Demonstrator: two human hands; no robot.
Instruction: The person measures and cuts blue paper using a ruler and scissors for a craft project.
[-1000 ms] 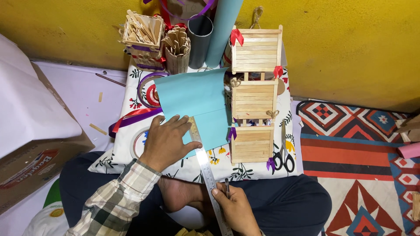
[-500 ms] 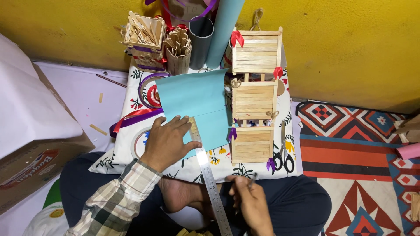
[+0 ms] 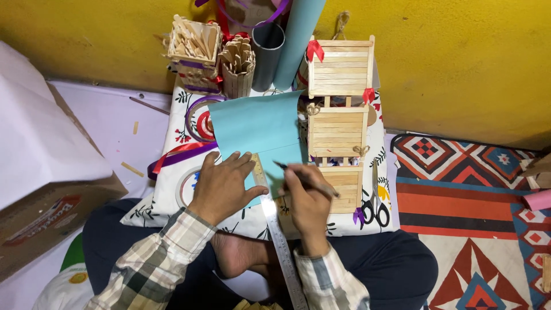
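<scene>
Head view looks down on a sheet of light blue paper (image 3: 258,123) lying flat on a white floral-printed cushion (image 3: 172,189), which rests on the seated person's lap. A long steel ruler (image 3: 274,224) lies across the near edge of the sheet and runs back toward the person's body. The left hand (image 3: 225,186) lies flat on the paper and the ruler's far end, fingers spread a little and pressed down, holding both in place; it grips nothing. The right hand (image 3: 307,201) is closed around a thin dark pen (image 3: 304,179), pinched between thumb and fingers, its tip on the paper just beside the ruler's edge.

Just right of the sheet, touching its edge, stands a three-tier hanging shelf of pale wooden craft sticks (image 3: 338,120) with small red ribbon bows at its corners. A pair of black-handled scissors (image 3: 374,201) lies on the cushion beside the lowest tier. Behind the paper, against the yellow wall (image 3: 459,63), sit a square basket of craft sticks (image 3: 192,49), a round holder made of sticks (image 3: 238,66), a grey tube (image 3: 267,54) and a roll of the same blue paper (image 3: 295,40). A cardboard box (image 3: 51,212) lies at the left, a patterned red rug (image 3: 476,206) at the right.
</scene>
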